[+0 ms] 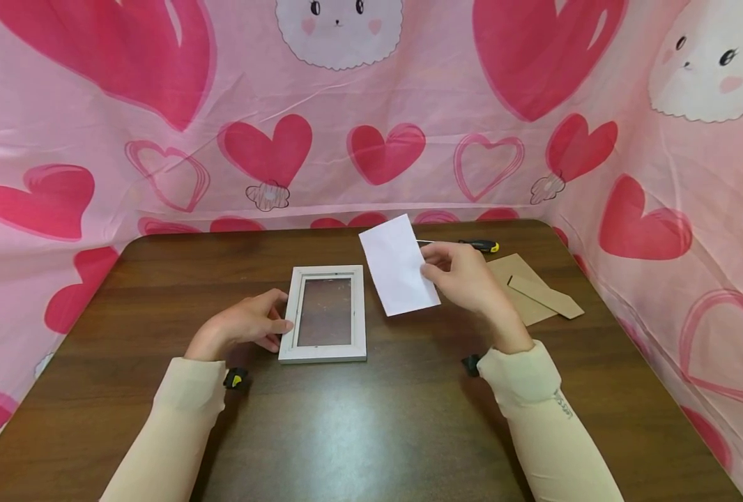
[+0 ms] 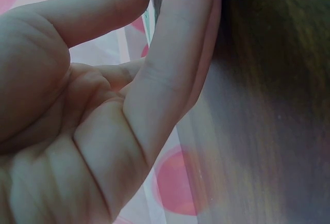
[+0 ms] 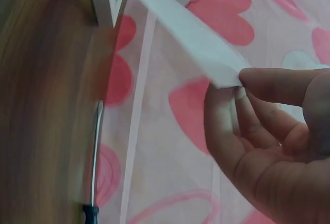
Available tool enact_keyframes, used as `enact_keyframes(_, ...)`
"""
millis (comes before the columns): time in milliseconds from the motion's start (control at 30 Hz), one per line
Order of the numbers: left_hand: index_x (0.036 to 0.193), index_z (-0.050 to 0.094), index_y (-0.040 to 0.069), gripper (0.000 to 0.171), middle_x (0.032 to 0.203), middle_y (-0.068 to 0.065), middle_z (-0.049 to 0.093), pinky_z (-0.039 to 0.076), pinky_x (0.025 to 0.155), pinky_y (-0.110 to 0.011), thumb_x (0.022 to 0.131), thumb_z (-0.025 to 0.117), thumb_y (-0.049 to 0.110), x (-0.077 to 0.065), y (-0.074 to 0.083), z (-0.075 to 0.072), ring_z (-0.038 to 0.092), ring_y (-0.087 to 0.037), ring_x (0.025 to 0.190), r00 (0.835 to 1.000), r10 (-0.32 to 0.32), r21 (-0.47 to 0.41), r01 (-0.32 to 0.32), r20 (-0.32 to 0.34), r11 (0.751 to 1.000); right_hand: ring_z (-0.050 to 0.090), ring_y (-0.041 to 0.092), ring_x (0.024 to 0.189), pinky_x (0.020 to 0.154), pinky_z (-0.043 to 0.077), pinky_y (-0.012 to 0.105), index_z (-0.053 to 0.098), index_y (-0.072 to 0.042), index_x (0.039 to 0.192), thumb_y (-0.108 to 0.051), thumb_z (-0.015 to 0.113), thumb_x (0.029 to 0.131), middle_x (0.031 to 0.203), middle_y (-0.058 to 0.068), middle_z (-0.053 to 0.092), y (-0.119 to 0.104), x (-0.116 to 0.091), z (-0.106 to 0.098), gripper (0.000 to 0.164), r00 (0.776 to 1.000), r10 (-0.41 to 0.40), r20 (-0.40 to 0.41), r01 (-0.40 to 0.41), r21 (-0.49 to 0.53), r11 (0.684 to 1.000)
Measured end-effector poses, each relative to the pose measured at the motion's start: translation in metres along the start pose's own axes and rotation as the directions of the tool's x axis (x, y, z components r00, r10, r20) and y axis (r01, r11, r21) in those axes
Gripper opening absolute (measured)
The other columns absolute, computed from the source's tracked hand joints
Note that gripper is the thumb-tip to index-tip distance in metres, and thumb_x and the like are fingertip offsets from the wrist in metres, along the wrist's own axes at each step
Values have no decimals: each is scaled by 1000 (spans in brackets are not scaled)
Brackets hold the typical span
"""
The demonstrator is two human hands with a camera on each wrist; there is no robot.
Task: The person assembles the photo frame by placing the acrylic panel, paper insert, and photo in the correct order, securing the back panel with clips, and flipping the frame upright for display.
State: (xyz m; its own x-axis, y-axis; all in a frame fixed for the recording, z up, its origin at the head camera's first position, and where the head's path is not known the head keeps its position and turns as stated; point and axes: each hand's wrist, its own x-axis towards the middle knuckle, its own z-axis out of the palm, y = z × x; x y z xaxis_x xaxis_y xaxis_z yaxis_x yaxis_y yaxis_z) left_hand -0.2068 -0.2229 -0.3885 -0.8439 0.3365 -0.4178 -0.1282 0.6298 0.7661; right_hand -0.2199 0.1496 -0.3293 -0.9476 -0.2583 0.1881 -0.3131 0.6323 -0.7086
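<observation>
A white picture frame (image 1: pixel 359 314) lies on the wooden table, its opening showing a dark, glassy pane with a few specks. At its left side, my left hand (image 1: pixel 246 322) holds the edge, thumb on top and fingers along the outside. To the right of the frame, my right hand (image 1: pixel 465 279) pinches a white sheet of paper (image 1: pixel 398 268) by its right edge. In the right wrist view the paper (image 3: pixel 191 33) is held up, tilted, between thumb and fingers. Only a sliver of the frame shows past the fingers in the left wrist view.
Right of my right hand lies a brown backing board (image 1: pixel 528 312) with a stand leg (image 1: pixel 550 298). Behind that hand is a screwdriver (image 1: pixel 481 245) with a black and yellow handle. Pink heart-patterned cloth (image 1: pixel 321 188) hangs around the table (image 1: pixel 359 432).
</observation>
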Motion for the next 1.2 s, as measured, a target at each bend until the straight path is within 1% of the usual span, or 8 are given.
enact_keyframes(133, 137, 33, 5, 62, 106, -21, 50, 58, 69, -36, 88, 69, 15, 0, -1, 0, 62, -27, 74, 1000, -1, -5, 1, 1, 1000, 61, 18, 85, 76, 52, 37, 65, -11, 109, -12, 65, 90, 94, 2, 67, -5, 3, 9, 19, 1000, 15, 10, -16, 107, 994)
enact_keyframes(267, 138, 33, 5, 62, 105, -21, 50, 58, 69, -36, 88, 69, 15, 1, -2, 0, 62, -27, 74, 1000, -2, -6, 2, 0, 1000, 62, 19, 85, 72, 55, 35, 63, -10, 112, -10, 65, 90, 95, 5, 66, -9, 8, 23, 22, 999, 29, 40, -39, 261, 965)
enact_keyframes(367, 138, 32, 5, 63, 106, -21, 50, 58, 70, -36, 88, 70, 15, 0, -2, 0, 62, -27, 74, 1000, 1, -6, -1, -2, 1000, 63, 22, 84, 72, 57, 37, 61, -7, 112, -7, 65, 90, 95, 9, 66, -11, 12, 36, 23, 996, 42, 74, -68, 392, 917)
enact_keyframes(500, 139, 31, 5, 65, 106, -20, 51, 58, 71, -36, 88, 70, 17, -2, -1, 0, 63, -26, 75, 1000, 1, 0, -1, -5, 1000, 63, 27, 85, 73, 57, 39, 60, -5, 113, -3, 64, 90, 98, 15, 63, -14, 16, 56, 24, 991, 64, 119, -118, 535, 837)
enact_keyframes(667, 139, 32, 6, 65, 107, -20, 51, 58, 71, -35, 88, 70, 17, -2, 1, 1, 63, -26, 76, 1000, -7, 3, 7, -8, 1000, 62, 28, 88, 75, 57, 41, 58, -5, 115, -2, 63, 90, 101, 17, 60, -17, 21, 82, 26, 984, 91, 153, -167, 610, 775)
enact_keyframes(767, 139, 32, 7, 65, 107, -20, 51, 58, 71, -35, 87, 70, 17, -2, 0, 1, 63, -26, 76, 1000, -11, 0, 11, -9, 1000, 61, 27, 86, 77, 56, 44, 57, -5, 116, -2, 63, 90, 100, 16, 57, -17, 22, 97, 27, 980, 115, 160, -190, 616, 764)
enact_keyframes(967, 139, 32, 7, 65, 108, -20, 51, 58, 71, -35, 88, 70, 17, -2, 2, 1, 63, -26, 76, 1000, -15, 8, 15, -10, 1000, 60, 27, 82, 77, 56, 47, 56, -6, 118, -5, 65, 89, 97, 15, 56, -15, 22, 115, 30, 973, 156, 169, -227, 599, 768)
enact_keyframes(1200, 138, 33, 7, 64, 108, -19, 51, 58, 71, -35, 87, 71, 18, -3, 3, 0, 63, -26, 77, 1000, -19, 20, 19, -8, 1000, 62, 27, 83, 73, 57, 41, 52, -6, 124, -5, 65, 89, 98, 15, 59, -14, 21, 126, 37, 967, 172, 189, -251, 571, 782)
